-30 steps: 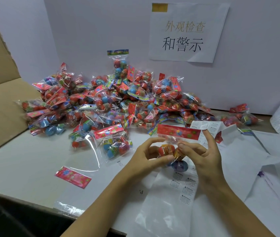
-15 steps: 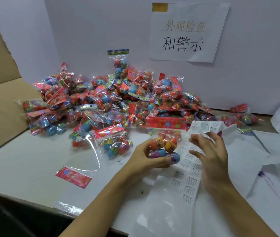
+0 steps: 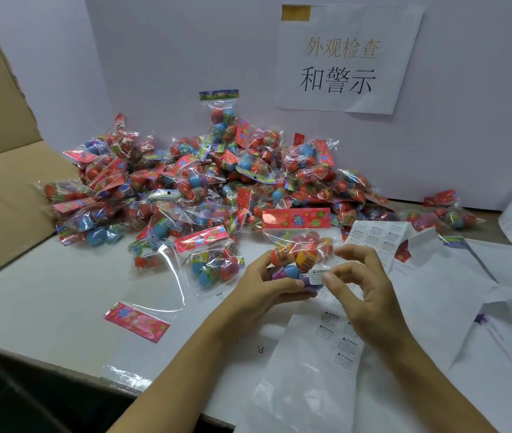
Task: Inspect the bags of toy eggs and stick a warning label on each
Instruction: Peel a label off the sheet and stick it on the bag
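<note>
One clear plastic bag of coloured toy eggs (image 3: 298, 251) sits gripped in my left hand (image 3: 262, 284); my right hand (image 3: 358, 285) pinches a small white "WARNING" sticker (image 3: 316, 275) against it

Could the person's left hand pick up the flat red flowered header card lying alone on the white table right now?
Probably not at once: the left hand grips a clear bag of toy eggs. The red flowered header card lies uncovered on the white table to its left, nothing between them.
</note>
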Demonstrator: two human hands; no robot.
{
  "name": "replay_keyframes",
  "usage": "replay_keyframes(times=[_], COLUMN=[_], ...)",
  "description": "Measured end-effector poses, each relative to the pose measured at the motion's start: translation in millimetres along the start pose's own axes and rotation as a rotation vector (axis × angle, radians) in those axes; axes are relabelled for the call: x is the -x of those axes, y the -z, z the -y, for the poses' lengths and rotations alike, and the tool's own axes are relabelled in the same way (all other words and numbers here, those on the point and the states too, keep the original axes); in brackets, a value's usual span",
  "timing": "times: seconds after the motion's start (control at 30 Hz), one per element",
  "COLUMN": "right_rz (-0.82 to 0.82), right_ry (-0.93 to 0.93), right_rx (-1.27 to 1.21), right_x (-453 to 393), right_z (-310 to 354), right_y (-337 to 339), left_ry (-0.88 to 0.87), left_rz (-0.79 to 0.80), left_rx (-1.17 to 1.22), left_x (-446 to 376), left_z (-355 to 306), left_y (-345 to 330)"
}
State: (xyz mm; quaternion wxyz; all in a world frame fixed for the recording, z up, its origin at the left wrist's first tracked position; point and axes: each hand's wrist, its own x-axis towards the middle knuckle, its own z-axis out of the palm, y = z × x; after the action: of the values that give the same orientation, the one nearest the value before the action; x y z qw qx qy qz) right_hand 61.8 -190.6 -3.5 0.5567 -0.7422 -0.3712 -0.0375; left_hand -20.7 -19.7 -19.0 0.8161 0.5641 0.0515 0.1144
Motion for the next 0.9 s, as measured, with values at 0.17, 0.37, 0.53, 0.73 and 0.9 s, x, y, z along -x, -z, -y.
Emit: replay_keyframes(times=[0.17, 0.37, 0.53, 0.73, 0.9], right_rz=[0.013, 0.021, 0.016, 0.017, 0.025], right_ry=[-0.015, 0.003, -0.003, -0.001, 0.007], right_rx=[0.060, 0.072, 0.078, 0.081, 0.095], right_x=[2.4, 2.3, 2.7, 3.4, 3.6], right_z=[1.0, 3.3, 2.5, 3.2, 2.6], right_y=[-0.2, -1.8, -1.1, -2.4, -2.3], left_ry=[-0.010, -0.021, -0.028, -0.038, -0.038], left_rz=[0.017, 0.004, -0.009, -0.073, -0.073], left_rx=[-0.012, -0.032, -0.128, -0.265, -0.282], left_x=[-0.3, 0.6, 1.7, 2.3, 3.7], left_z=[1.0, 2.9, 4.2, 5.1, 4.7], left_y=[0.0, -0.9, 0.9, 0.8, 0.4])
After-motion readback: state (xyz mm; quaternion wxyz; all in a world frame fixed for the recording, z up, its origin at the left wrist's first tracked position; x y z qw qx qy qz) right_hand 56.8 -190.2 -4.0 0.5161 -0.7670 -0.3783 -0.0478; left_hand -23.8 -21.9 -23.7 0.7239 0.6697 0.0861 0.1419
